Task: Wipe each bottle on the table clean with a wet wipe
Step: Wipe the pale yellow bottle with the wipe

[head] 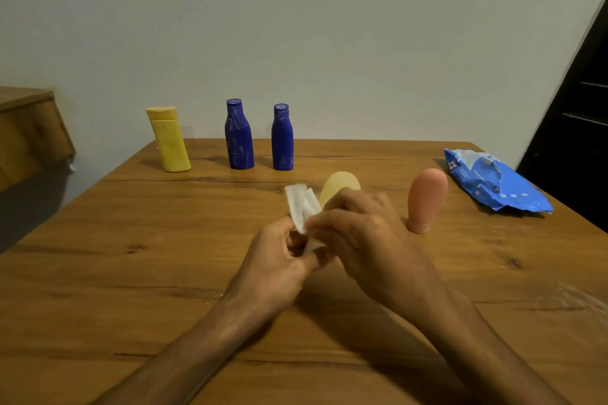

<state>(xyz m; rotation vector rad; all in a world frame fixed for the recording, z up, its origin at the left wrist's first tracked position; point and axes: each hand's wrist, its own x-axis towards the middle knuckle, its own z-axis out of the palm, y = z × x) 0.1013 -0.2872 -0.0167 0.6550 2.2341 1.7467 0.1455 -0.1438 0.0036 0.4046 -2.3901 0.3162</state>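
Head view: our left hand point(279, 260) and right hand point(365, 240), close together, both pinch a folded white wet wipe point(301, 204) above the tabletop point(131, 273). A pale yellow bottle point(342, 186) sits just beyond the right hand. We judge it best to open the wipe flat before wrapping that bottle.
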